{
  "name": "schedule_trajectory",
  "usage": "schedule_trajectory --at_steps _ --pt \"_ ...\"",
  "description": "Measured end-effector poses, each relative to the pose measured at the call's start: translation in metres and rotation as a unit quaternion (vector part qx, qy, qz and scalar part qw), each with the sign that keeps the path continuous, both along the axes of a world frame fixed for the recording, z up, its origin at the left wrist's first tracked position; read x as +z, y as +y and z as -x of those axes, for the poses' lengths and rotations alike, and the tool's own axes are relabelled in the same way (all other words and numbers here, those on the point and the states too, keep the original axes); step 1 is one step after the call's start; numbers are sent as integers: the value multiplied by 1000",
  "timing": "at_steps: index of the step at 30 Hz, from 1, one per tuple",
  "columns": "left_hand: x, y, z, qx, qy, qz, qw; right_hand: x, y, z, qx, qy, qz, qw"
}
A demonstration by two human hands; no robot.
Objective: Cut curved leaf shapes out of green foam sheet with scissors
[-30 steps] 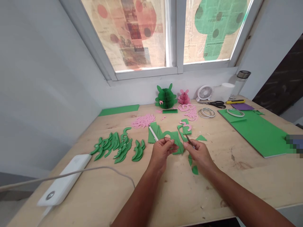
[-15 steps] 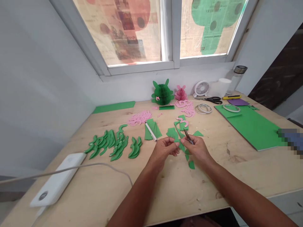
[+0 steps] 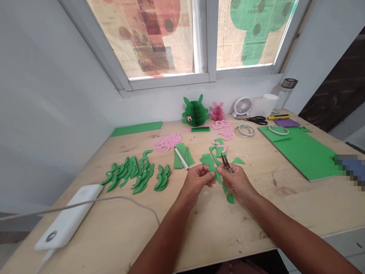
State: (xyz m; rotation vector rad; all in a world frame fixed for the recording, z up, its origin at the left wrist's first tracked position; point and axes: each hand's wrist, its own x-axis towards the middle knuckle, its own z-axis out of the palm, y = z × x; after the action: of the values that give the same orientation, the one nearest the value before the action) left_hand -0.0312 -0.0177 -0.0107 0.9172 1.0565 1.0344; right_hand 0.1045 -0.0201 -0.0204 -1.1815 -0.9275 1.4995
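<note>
My left hand (image 3: 199, 180) is closed, thumb against fingers, on a piece of green paper (image 3: 211, 169) that is mostly hidden by the fingers. Close beside it, my right hand (image 3: 235, 179) is wrapped round small dark-bladed scissors (image 3: 226, 161), their tips pointing up and away from me. Green paper scraps (image 3: 230, 198) lie on the table beneath and between the hands. Just beyond them are more green paper pieces (image 3: 205, 159) and a curved pink cutout (image 3: 222, 146). A white pen (image 3: 181, 158) rests on green sheets (image 3: 188, 156) left of my hands.
Curved green cutouts (image 3: 144, 175) lie in piles at left, near a white power bank (image 3: 68, 215) and a cable (image 3: 114, 198). Pink cutouts (image 3: 168, 141), paper figures (image 3: 195, 114), tape rolls (image 3: 244, 131) and black-handled scissors (image 3: 258, 120) sit farther back. Green sheets (image 3: 308, 156) lie right.
The small scissors have turned slightly in my right hand, and their blades show more clearly, a little apart. My left hand has hardly moved.
</note>
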Motion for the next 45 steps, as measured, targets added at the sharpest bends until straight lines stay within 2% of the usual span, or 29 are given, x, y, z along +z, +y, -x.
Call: schedule_trajectory --at_steps 10,17,22,29,35,40,45 --pt "-2 1 -1 14 16 -35 999 -4 1 -3 37 63 35 997" --pt "-2 1 0 11 18 -37 999 -2 1 -2 33 61 42 997" --pt "0 2 2 4 22 -32 999 0 0 0 27 28 23 999" --pt "-2 3 2 31 21 -17 999 -1 1 0 16 -26 -7 1000" --pt "-2 5 3 98 -6 4 995 6 -3 -2 2 -22 -74 997" --pt "0 6 3 142 -30 9 989 11 -7 -1 78 18 -62 995" --pt "0 7 3 186 -50 -2 981 4 -8 1 132 -18 -49 990"
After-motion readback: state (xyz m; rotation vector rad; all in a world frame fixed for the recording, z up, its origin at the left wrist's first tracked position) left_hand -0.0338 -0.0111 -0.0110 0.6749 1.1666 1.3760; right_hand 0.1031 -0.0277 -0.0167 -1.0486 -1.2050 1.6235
